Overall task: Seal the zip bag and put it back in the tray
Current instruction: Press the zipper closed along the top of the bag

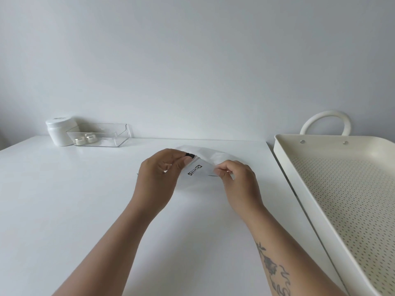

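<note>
A translucent white zip bag [210, 158] with a small black printed label is held just above the white table, in the middle of the view. My left hand [159, 178] pinches the bag's left end, its fingertips at the black slider. My right hand [238, 178] pinches the bag's near edge further right. The cream perforated tray [284, 167] with a loop handle stands at the right, beside the table's right edge, and nothing lies in the part I see.
At the back left of the table [85, 199] stands a white lidded jar [58, 131]. Next to it is a clear plastic box [102, 135] with two small jars inside. A plain wall runs behind.
</note>
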`<state>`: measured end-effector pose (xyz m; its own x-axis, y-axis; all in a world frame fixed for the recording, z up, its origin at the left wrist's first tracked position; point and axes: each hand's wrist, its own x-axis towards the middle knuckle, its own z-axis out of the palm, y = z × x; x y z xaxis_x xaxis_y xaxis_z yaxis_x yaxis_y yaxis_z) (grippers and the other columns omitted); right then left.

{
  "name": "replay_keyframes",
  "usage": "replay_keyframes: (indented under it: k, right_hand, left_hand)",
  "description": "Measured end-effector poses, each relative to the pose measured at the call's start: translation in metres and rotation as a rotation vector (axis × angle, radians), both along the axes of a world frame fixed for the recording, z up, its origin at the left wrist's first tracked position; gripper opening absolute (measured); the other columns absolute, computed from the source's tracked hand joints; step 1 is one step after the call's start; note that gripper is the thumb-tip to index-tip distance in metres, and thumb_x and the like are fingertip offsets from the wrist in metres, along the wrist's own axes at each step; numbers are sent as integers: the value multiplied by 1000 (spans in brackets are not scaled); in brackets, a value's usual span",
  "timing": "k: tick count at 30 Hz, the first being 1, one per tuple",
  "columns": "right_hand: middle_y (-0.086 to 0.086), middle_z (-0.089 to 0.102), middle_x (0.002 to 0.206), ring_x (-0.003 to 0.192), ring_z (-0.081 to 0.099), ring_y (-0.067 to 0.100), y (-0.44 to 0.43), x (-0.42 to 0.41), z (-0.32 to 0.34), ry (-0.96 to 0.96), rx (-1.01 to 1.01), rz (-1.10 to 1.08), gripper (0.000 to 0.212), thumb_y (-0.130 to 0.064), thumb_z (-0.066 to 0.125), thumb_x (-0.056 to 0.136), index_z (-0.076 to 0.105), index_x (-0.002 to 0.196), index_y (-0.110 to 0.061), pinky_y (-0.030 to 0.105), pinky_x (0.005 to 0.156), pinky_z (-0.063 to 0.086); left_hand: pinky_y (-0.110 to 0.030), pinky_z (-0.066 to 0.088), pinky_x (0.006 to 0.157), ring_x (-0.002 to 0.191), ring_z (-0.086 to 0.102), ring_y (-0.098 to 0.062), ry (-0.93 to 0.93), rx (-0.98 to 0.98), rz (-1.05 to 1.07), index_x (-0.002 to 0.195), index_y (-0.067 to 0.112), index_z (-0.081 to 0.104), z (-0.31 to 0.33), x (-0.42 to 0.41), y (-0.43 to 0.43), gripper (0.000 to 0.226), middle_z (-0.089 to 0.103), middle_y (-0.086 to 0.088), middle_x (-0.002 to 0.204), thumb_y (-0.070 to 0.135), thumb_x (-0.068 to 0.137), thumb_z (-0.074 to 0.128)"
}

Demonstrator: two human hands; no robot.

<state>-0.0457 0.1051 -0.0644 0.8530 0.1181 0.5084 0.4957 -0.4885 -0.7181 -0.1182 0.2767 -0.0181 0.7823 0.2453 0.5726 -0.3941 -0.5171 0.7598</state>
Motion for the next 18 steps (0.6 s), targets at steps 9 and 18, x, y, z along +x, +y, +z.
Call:
replay_keyframes:
  k: [9, 18]
  right_hand:
    - [-20, 73, 89, 94, 63, -1, 13, -9, 16, 164, 367, 288, 3, -32, 70, 85, 73, 86, -31, 10, 79, 44]
    - [-16, 74, 82, 80, 65, -6, 13, -11, 17, 356, 460, 405, 6, -33, 73, 82, 75, 88, -31, 6, 70, 44]
  left_hand:
    - [-6, 40, 61, 67, 58, 7, 43, -12, -2, 78, 39, 64, -11, 5, -4, 21, 69, 26, 82, 23, 93, 63]
    - [-7, 38, 59, 64, 52, 8, 80, 36, -17, 77, 36, 64, -13, 8, -2, 18, 65, 29, 75, 28, 93, 62]
